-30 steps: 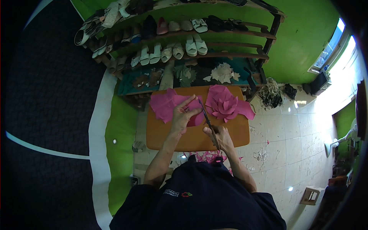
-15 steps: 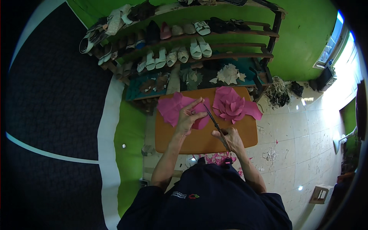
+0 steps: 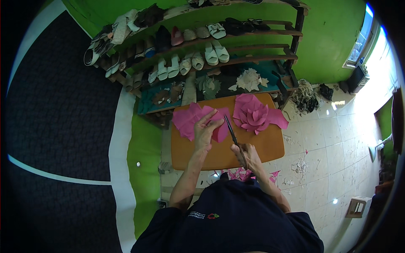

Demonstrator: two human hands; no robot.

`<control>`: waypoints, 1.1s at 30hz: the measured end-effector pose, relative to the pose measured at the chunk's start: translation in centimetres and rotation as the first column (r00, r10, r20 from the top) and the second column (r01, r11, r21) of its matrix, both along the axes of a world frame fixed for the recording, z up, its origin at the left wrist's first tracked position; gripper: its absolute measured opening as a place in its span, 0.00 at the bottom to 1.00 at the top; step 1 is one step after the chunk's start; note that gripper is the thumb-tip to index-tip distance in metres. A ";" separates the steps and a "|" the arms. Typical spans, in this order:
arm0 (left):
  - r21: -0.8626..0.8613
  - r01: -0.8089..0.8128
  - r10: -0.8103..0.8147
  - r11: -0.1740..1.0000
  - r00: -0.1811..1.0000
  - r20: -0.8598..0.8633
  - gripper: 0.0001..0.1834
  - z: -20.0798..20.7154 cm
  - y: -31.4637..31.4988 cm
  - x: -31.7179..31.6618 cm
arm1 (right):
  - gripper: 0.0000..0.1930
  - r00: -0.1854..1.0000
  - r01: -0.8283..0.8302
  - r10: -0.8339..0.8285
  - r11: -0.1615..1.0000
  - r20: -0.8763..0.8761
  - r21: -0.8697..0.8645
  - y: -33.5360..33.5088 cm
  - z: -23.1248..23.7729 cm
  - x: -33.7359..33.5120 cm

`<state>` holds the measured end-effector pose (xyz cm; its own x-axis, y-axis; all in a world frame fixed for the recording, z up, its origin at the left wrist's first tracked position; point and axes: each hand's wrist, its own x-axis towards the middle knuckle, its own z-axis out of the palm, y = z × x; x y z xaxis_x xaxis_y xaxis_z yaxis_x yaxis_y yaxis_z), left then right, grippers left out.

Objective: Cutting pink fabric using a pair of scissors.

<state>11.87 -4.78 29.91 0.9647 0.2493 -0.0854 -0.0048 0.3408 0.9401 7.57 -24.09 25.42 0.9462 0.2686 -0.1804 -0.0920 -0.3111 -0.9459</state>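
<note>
My left hand [image 3: 204,131] is closed on a pink cut-out piece [image 3: 220,133], pinching it between thumb and fingers above the table. Just right of that piece stand the dark blades of a pair of scissors [image 3: 233,134], pointing away from me. My right hand [image 3: 249,157] is wrapped round their handles near the table's front edge. More flat pink pieces [image 3: 184,121] lie beyond my left hand, partly hidden by it. At the right of the tabletop, a heap of pink petal-shaped pieces [image 3: 253,116] is stacked in overlapping layers. Whether the pink material is paper or leather I cannot tell.
The orange-brown table [image 3: 185,157] has rounded corners. Behind it, a wooden rack [image 3: 253,60] carries several sandals and shoes, with pale scraps [image 3: 249,80] on its low shelf. Trimmings [image 3: 300,166] litter the tiled floor, and a small wooden stool-like object [image 3: 357,207] stands at right.
The scissors have swung to point more directly away from me, their tip shifting slightly off the left fingertips. My right hand has moved a little left. The whole view has shifted slightly.
</note>
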 end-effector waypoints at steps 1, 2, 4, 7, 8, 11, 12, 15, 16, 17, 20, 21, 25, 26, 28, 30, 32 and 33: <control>0.005 0.010 -0.010 1.000 0.999 0.036 0.27 -0.2 -0.1 0.1 | 0.37 1.000 -0.025 0.025 0.999 -0.017 0.025 0.2 -0.2 0.2; 0.003 0.014 -0.014 1.000 0.999 0.034 0.27 -0.3 -0.2 0.0 | 0.36 0.998 -0.048 0.050 0.998 -0.034 0.052 0.3 -0.2 0.2; 0.057 0.086 -0.091 0.995 0.993 0.081 0.30 -0.4 -0.1 -0.1 | 0.37 0.996 -0.014 0.020 0.998 -0.082 0.069 0.4 0.6 0.3; 0.040 0.141 -0.142 0.989 0.989 0.031 0.33 -0.5 -0.1 -0.2 | 0.37 0.993 0.014 -0.006 0.997 -0.120 0.072 0.2 2.2 0.4; 0.040 0.141 -0.143 0.989 0.989 0.031 0.33 -0.5 -0.1 -0.2 | 0.38 0.994 0.014 -0.007 0.998 -0.111 0.058 0.1 2.4 0.4; 0.038 0.167 -0.167 0.985 0.986 0.011 0.34 -1.0 -0.1 -0.2 | 0.38 0.999 0.022 -0.022 1.000 -0.047 0.003 -0.1 2.0 0.5; 0.048 0.180 -0.180 0.983 0.984 -0.002 0.34 -1.3 0.1 -0.1 | 0.38 0.999 0.021 -0.021 1.000 -0.046 0.004 -0.2 2.1 0.6; 0.062 0.193 -0.194 0.979 0.981 0.006 0.35 -1.0 0.2 0.0 | 0.38 0.998 0.038 -0.040 0.998 -0.053 -0.043 -0.3 2.9 0.5; 0.066 0.193 -0.195 0.979 0.980 0.030 0.36 -0.8 0.2 0.0 | 0.38 0.998 0.035 -0.038 0.999 -0.058 -0.042 -0.5 3.4 0.5; 0.067 0.192 -0.195 0.979 0.980 0.029 0.36 -0.7 0.3 0.0 | 0.38 0.997 0.032 -0.035 0.999 -0.064 -0.041 -0.5 3.6 0.4; 0.009 0.219 -0.219 0.976 0.975 0.037 0.36 -0.4 0.5 0.0 | 0.39 1.000 -0.012 0.010 0.999 -0.030 -0.051 -0.9 3.1 0.5; 0.019 0.224 -0.225 0.974 0.973 0.051 0.35 -0.3 0.5 0.0 | 0.39 0.999 -0.011 0.010 0.999 -0.030 -0.048 -1.0 3.2 0.5; -0.005 0.177 -0.177 0.984 0.984 -0.010 0.34 -0.2 0.7 0.2 | 0.39 0.996 -0.027 0.023 0.998 -0.081 -0.053 -1.1 3.1 0.4; -0.004 0.181 -0.181 0.984 0.983 -0.012 0.34 -0.1 0.6 0.2 | 0.38 0.996 -0.034 0.029 0.997 -0.087 -0.066 -1.2 3.0 0.3; 0.043 0.102 -0.102 0.994 0.995 0.010 0.34 0.5 0.3 0.1 | 0.38 0.995 -0.037 0.032 0.997 -0.095 -0.060 -1.2 2.6 0.2; 0.063 0.148 -0.147 0.987 0.989 -0.014 0.34 -0.7 1.0 0.1 | 0.38 0.994 -0.043 0.037 0.998 -0.100 -0.056 -1.0 2.2 0.3; 0.081 0.193 -0.190 0.978 0.981 -0.039 0.35 -1.0 1.0 -0.1 | 0.38 0.992 -0.008 0.012 0.999 -0.122 0.032 -0.6 1.8 0.3; 0.077 0.211 -0.209 0.974 0.977 -0.029 0.36 -1.2 1.0 -0.2 | 0.38 0.992 -0.008 0.012 0.999 -0.123 0.032 -0.5 1.6 0.3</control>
